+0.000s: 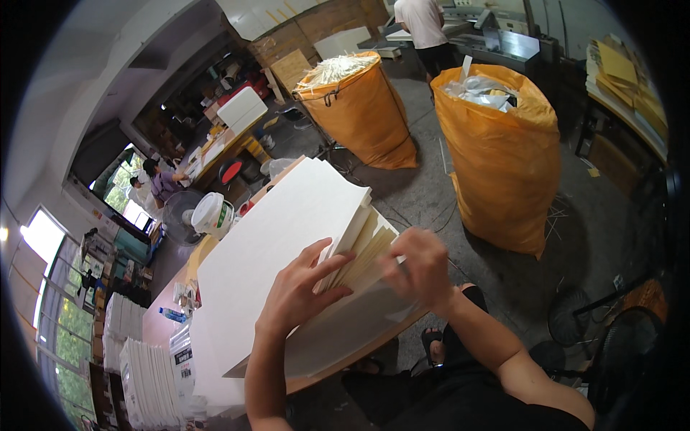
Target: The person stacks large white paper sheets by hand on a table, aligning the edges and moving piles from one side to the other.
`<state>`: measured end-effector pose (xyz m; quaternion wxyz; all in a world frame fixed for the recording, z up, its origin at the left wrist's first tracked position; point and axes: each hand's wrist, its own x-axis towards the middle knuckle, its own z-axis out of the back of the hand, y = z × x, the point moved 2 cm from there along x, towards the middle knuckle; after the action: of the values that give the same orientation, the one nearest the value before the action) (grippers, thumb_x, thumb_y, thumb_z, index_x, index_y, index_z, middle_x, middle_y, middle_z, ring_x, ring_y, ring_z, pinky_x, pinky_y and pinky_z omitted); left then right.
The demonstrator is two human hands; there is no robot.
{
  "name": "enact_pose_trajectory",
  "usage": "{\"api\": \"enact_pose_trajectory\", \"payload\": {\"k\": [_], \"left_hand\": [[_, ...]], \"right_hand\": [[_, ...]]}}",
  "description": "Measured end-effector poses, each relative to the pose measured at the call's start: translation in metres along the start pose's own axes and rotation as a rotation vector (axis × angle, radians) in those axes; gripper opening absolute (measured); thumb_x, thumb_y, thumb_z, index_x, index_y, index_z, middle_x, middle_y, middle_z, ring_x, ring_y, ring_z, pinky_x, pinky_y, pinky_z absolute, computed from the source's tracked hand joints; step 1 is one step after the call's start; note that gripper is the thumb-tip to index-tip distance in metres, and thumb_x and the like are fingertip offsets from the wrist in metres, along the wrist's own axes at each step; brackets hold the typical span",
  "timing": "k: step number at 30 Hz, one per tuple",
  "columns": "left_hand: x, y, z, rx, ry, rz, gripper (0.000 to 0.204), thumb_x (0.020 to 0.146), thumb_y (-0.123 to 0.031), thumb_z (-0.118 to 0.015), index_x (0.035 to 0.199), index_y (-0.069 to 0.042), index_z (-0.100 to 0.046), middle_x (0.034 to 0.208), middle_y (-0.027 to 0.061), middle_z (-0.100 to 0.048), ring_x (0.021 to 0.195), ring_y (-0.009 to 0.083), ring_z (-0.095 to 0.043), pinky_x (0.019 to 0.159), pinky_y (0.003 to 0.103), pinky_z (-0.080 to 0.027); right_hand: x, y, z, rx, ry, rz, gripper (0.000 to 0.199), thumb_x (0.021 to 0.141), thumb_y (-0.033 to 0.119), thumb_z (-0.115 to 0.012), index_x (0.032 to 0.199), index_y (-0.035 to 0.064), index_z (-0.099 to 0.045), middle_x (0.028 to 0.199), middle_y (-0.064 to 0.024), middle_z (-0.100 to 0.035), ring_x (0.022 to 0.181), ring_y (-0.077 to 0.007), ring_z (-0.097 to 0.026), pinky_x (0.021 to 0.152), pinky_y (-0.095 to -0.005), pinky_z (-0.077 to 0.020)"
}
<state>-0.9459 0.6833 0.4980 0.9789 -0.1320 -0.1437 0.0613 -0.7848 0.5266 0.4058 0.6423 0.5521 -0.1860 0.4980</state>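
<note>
A thick stack of large white paper sheets (273, 244) lies on a wooden table (338, 363) in front of me. My left hand (298, 287) rests on top of the stack near its right corner, fingers spread and pressing into the fanned sheet edges. My right hand (420, 269) grips that same corner from the right side, thumb and fingers pinching several lifted sheets. The edges of the sheets (363, 248) are splayed apart between the two hands.
Two tall orange sacks (363, 111) (503, 151) full of paper scraps stand on the grey floor ahead. A person (424, 32) stands at a machine behind them. More white stacks (147, 381) sit at lower left, a white bucket (212, 214) and fan beyond. A black fan (625, 345) stands at right.
</note>
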Motion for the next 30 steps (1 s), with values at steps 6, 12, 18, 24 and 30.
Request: {"api": "enact_pose_trajectory", "payload": {"k": [6,12,18,24,30], "left_hand": [[-0.005,-0.011,-0.021,0.267,0.000,-0.137,0.068,0.078,-0.021,-0.087,0.140,-0.031,-0.061,0.160,0.0206,-0.040,0.135,0.0428,-0.054,0.102,0.047,-0.056],[-0.007,-0.002,-0.032,0.309,-0.083,-0.125,0.084,0.083,-0.023,-0.082,0.155,-0.008,-0.042,0.158,0.0211,-0.041,0.136,0.0428,-0.051,0.102,0.048,-0.054],[0.000,0.006,-0.037,0.268,-0.102,-0.060,0.079,0.086,-0.030,-0.080,0.153,-0.005,-0.045,0.137,0.0183,-0.060,0.118,0.0338,-0.061,0.094,0.044,-0.056],[0.000,0.002,-0.033,0.205,-0.081,-0.019,0.078,0.088,-0.020,-0.078,0.155,-0.004,-0.041,0.128,0.0201,-0.066,0.110,0.0377,-0.065,0.092,0.046,-0.055],[0.011,-0.003,-0.010,0.152,-0.073,-0.088,0.061,0.095,-0.005,-0.064,0.152,-0.020,-0.050,0.143,0.0231,-0.057,0.106,0.0400,-0.068,0.091,0.046,-0.057]], "right_hand": [[-0.007,-0.001,-0.009,-0.001,0.465,0.201,0.045,0.090,0.041,-0.070,0.123,0.0100,-0.071,0.131,-0.0194,-0.063,0.136,-0.0373,-0.049,0.122,-0.0576,-0.0244],[-0.004,0.004,-0.006,0.041,0.489,0.145,0.041,0.090,0.035,-0.068,0.118,0.0067,-0.072,0.126,-0.0205,-0.067,0.132,-0.0388,-0.054,0.122,-0.0543,-0.0269],[-0.005,-0.009,0.001,0.122,0.322,0.040,0.025,0.092,0.025,-0.070,0.105,0.0039,-0.071,0.107,-0.0177,-0.071,0.104,-0.0360,-0.067,0.100,-0.0470,-0.0486],[0.010,-0.028,0.029,-0.193,0.516,-0.362,0.040,0.097,0.038,-0.068,0.079,0.0027,-0.064,0.082,-0.0187,-0.071,0.081,-0.0382,-0.070,0.072,-0.0473,-0.0535],[0.038,-0.008,0.003,0.130,0.280,-0.404,0.040,0.099,0.033,-0.067,0.079,0.0004,-0.057,0.069,-0.0153,-0.063,0.061,-0.0269,-0.063,0.060,-0.0424,-0.0494]]}}
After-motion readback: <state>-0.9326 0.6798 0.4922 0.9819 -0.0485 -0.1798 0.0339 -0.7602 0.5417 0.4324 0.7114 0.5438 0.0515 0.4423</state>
